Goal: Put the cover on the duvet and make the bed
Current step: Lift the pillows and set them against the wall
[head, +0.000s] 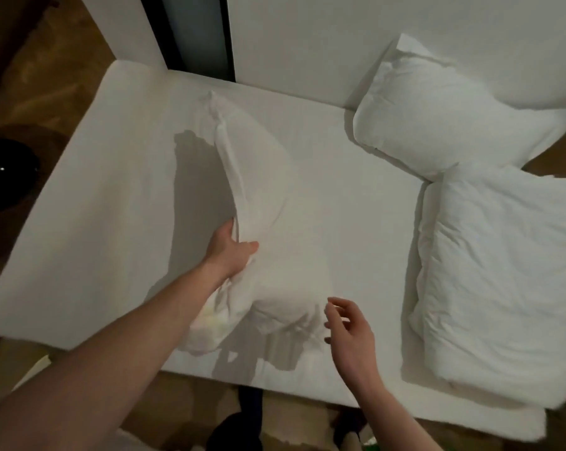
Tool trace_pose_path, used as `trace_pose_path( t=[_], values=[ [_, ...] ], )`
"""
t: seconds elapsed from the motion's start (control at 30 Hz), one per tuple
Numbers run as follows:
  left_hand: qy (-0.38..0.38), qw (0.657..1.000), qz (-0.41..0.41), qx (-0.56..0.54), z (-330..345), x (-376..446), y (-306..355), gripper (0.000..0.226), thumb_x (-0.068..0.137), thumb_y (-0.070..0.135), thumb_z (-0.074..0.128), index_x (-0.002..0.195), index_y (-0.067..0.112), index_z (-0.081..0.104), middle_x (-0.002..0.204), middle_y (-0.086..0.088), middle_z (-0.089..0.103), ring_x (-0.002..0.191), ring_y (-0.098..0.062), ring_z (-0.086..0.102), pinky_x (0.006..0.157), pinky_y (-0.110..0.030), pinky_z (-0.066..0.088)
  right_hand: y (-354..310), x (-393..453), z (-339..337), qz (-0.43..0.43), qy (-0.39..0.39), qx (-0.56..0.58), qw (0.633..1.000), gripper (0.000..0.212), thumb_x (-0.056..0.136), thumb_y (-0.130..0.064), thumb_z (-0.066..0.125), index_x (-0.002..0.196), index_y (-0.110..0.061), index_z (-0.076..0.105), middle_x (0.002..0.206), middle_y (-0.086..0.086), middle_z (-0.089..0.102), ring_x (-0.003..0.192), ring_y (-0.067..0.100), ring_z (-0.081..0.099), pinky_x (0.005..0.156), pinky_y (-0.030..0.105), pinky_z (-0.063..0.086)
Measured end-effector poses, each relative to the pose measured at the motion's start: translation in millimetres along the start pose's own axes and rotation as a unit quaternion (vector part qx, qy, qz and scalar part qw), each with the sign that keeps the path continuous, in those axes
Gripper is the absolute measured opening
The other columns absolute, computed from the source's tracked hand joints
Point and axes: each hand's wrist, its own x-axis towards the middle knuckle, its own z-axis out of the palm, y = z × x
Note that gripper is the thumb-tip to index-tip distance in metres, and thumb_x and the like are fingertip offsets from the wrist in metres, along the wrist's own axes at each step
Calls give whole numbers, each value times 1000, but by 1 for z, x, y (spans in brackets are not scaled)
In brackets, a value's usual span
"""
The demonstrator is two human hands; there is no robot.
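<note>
Over the bed [112,190], left hand [231,249] grips a pillow [268,190]; right hand [346,327] hovers, fingers loosely spread

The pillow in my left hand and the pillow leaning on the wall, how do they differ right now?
The held pillow is lifted off the mattress by the left hand, which grips its edge; the wall pillow rests untouched in the far right corner. The held pillow hangs bent and bunched at its near end; the wall pillow lies plump and spread out. The right hand hovers near the held pillow, holding nothing. Both pillows are white.
</note>
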Motion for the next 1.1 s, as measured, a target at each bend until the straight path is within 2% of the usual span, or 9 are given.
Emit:
trace_pose_path(
  t=[0.2, 0.4, 0.5, 0.6, 0.77, 0.87, 0.93, 1.0, 1.1],
  values=[
    [-39, 995, 77, 58, -36, -127, 36, 37, 69, 21, 81, 106, 22, 74, 93, 9, 76, 89, -18, 72, 80, -35, 56, 15, -57, -62, 155, -9, -24, 988, 59, 100, -56, 49, 152, -29, 39, 152, 2, 47, 131, 21, 50, 104, 38, 41],
    [-76, 990, 108, 50, -37, -237, 50, 26, 79, 3, 81, 91, 25, 73, 83, 12, 75, 71, -3, 67, 64, -17, 52, 27, -91, -68, 222, -60, 15, 973, 82, 97, -70, 41, 163, -26, 18, 166, 0, 29, 150, 27, 32, 120, 44, 27],
    [-114, 986, 125, 10, -33, -282, 72, 28, 81, 1, 81, 95, 24, 74, 86, 6, 76, 77, -8, 70, 67, -18, 54, 51, -88, -76, 282, -73, 104, 951, 109, 71, -98, 40, 153, -27, 44, 154, 1, 49, 140, 29, 47, 118, 47, 34],
    [-151, 976, 155, -3, -19, -312, 90, 27, 82, 1, 80, 98, 21, 75, 89, 2, 76, 82, -11, 71, 72, -20, 55, 96, -67, -95, 346, -124, 277, 888, 124, 44, -108, 48, 141, -32, 60, 136, 7, 66, 127, 36, 60, 113, 53, 41],
    [-164, 970, 180, -29, 14, -338, 121, 29, 82, -4, 78, 101, 17, 73, 91, 1, 76, 84, -9, 71, 74, -19, 52, 73, -72, -154, 304, -198, 367, 857, 85, 75, -91, 55, 130, -28, 70, 134, 9, 67, 128, 33, 60, 116, 52, 38],
    [-164, 970, 179, 4, 27, -334, 147, 38, 83, -2, 77, 115, 19, 69, 102, 8, 77, 92, -3, 72, 77, -16, 54, 61, -59, -197, 238, -124, 360, 894, 48, 85, -45, 76, 123, -16, 72, 122, 11, 72, 110, 29, 71, 98, 45, 54],
    [-192, 958, 182, 112, 36, -327, 160, 49, 85, 10, 80, 124, 34, 62, 112, 25, 72, 100, 8, 67, 81, -10, 51, 58, -50, -235, 181, -50, 344, 920, 25, 91, -18, 66, 115, -15, 73, 110, 9, 76, 99, 27, 74, 89, 44, 59],
    [-206, 947, 166, 184, 54, -319, 162, 58, 84, 18, 82, 126, 49, 54, 117, 35, 66, 107, 14, 61, 90, -14, 48, 52, -38, -275, 127, 21, 336, 933, 30, 96, -6, 54, 114, -19, 75, 107, 2, 78, 101, 22, 74, 94, 41, 58],
    [-203, 942, 144, 227, 102, -315, 156, 64, 84, 25, 81, 133, 53, 48, 128, 31, 61, 119, 8, 57, 105, -30, 45, 39, -18, -339, 60, 105, 320, 940, 31, 98, -4, 54, 118, -16, 75, 99, -9, 78, 84, -2, 72, 75, 17, 58]
  ],
)
